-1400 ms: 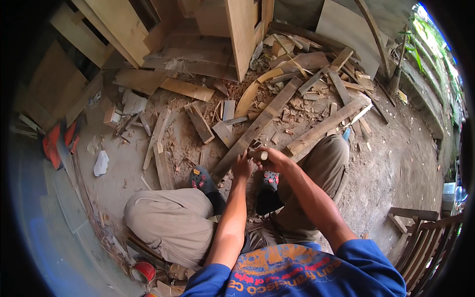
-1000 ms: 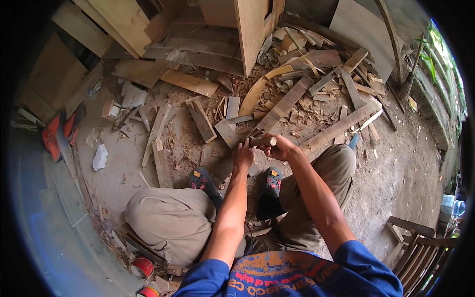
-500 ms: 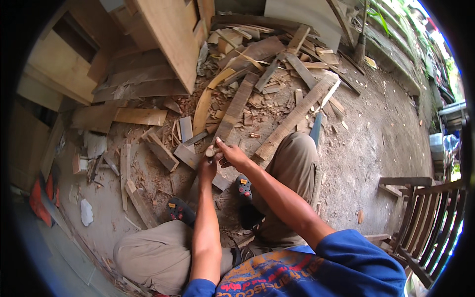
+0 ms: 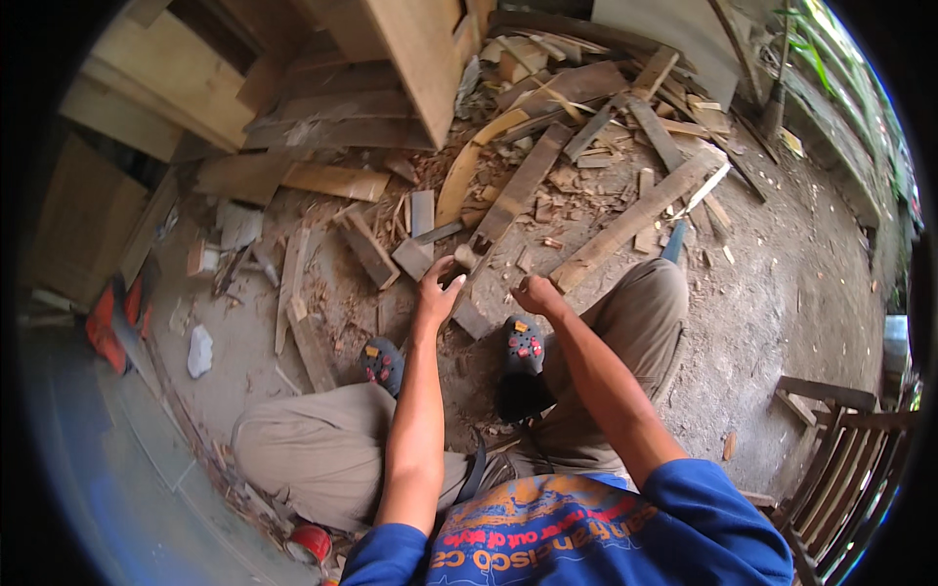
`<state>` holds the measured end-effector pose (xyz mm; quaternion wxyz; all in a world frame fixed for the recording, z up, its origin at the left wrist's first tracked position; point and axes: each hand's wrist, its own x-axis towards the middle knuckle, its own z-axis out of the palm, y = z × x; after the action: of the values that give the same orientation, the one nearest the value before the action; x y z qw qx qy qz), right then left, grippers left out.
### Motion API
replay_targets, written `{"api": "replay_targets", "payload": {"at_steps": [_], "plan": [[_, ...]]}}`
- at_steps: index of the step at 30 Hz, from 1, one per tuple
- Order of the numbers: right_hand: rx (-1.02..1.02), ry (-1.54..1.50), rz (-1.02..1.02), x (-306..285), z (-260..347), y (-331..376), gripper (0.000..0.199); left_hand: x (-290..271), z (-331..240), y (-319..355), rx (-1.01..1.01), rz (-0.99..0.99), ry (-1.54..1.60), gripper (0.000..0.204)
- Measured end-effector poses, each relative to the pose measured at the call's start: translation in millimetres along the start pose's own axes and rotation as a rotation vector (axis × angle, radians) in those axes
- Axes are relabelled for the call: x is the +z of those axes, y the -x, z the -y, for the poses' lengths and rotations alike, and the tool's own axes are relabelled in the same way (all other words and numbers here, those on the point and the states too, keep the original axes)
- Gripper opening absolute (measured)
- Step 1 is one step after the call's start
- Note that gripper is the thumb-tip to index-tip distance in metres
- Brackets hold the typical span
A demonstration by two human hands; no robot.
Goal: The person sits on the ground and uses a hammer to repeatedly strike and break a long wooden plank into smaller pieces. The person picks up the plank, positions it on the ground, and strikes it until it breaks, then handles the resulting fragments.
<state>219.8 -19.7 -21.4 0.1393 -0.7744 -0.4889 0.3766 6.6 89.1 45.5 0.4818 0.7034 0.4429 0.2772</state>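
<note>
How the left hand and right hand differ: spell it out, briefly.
The left hand is spread wider, its thumb standing out; the right hand is curled in.
The left hand is at a round-ended wooden piece; the right hand is apart from it.
Both are bare.

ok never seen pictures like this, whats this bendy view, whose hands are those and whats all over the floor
No machine here: it's a person working bare-handed, seen from the left of two wide fisheye cameras worn on the head, looking down. That lens bends straight edges. The left hand holds a round-ended wooden piece; the right hand is curled nearby, and I can't tell whether it grips anything. Scattered over the dusty floor, mostly beyond the person's dark shoes, lie planks and wood chips.
</note>
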Motion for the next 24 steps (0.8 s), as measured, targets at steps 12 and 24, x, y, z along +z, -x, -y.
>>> {"api": "replay_targets", "payload": {"at_steps": [12,24], "plan": [[-0.136,0.169,0.068,45.0,38.6,26.1,0.051,-260.5,-78.6,-14.5,-0.273,0.171,-0.697,0.052],[-0.076,0.392,-0.132,154.5,67.6,31.8,0.078,-323.4,-183.9,98.8,-0.303,0.206,-0.574,0.047]]}}
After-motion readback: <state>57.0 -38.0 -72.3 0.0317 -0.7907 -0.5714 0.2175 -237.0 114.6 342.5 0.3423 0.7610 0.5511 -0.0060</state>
